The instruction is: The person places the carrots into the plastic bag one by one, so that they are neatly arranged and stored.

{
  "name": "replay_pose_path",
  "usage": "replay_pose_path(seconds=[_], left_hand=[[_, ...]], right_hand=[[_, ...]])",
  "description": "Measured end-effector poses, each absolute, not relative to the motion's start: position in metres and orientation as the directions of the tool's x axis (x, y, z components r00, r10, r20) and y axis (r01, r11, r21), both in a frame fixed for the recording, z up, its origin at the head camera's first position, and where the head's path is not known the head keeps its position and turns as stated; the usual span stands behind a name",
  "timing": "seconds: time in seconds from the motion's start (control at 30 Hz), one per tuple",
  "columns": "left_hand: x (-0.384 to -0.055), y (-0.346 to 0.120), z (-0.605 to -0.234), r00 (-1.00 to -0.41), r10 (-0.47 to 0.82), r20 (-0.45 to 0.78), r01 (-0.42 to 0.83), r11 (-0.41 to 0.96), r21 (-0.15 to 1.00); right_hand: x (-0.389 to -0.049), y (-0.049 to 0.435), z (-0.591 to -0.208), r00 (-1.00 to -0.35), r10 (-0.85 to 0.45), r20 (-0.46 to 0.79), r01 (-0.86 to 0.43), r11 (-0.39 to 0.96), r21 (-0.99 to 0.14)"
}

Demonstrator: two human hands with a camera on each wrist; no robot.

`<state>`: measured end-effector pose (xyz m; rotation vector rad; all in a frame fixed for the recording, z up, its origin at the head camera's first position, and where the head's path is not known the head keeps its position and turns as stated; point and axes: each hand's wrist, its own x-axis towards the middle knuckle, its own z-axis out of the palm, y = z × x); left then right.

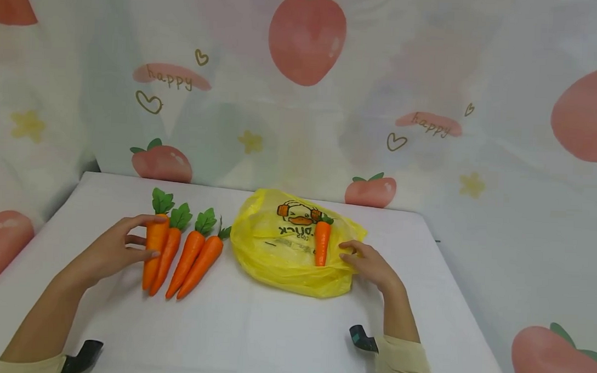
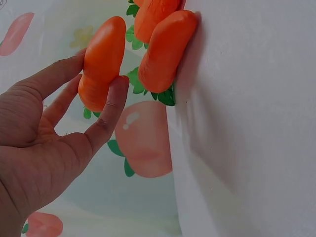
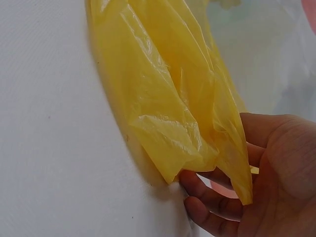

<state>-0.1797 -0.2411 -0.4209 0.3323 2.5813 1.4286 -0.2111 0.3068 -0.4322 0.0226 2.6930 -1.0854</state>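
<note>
In the head view my left hand [image 1: 110, 250] pinches the leftmost carrot [image 1: 156, 242] between thumb and fingers. The left wrist view shows that carrot [image 2: 102, 61] between the fingertips, its blunt end toward the camera. Three more carrots with green leaves lie side by side just right of it, the nearest carrot [image 1: 166, 259] against the held one. On the right, my right hand [image 1: 372, 263] holds the side edge of a yellow plastic bag [image 1: 256, 262] with curled fingers. A single carrot [image 1: 322, 242] lies on the bag's printed layer, its tip at the front layer's edge.
A white cloth covers the table [image 1: 273, 339]. Behind it hangs a patterned backdrop [image 1: 300, 137] with printed fruit and hearts. Dark wrist devices [image 1: 82, 357] show at both sleeves. The bag stands between the carrot row and my right hand.
</note>
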Motion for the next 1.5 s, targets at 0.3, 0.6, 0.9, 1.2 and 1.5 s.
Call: replay_pose_path(seconds=[0.3,0.6,0.9,1.2,1.5], left_hand=[[-0.183,-0.226,-0.418,-0.957,0.288,-0.036,0.119,0.504,0.856],[-0.187,-0.205,-0.408,-0.952,0.304,-0.041,0.123,0.502,0.856],[-0.191,-0.185,-0.401,-0.944,0.329,-0.005,0.165,0.484,0.859],[-0.196,-0.17,-0.39,-0.938,0.346,0.015,0.182,0.458,0.87],[-0.199,-0.154,-0.381,-0.929,0.368,0.043,0.214,0.437,0.873]], right_hand=[[-0.211,0.306,-0.432,-0.971,-0.075,-0.225,0.1,0.732,-0.674],[-0.208,0.31,-0.436,-0.972,-0.083,-0.22,0.093,0.724,-0.684],[-0.21,0.311,-0.439,-0.972,-0.07,-0.226,0.104,0.732,-0.673],[-0.21,0.31,-0.437,-0.971,-0.08,-0.224,0.093,0.739,-0.668],[-0.211,0.307,-0.433,-0.969,-0.07,-0.237,0.109,0.738,-0.666]])
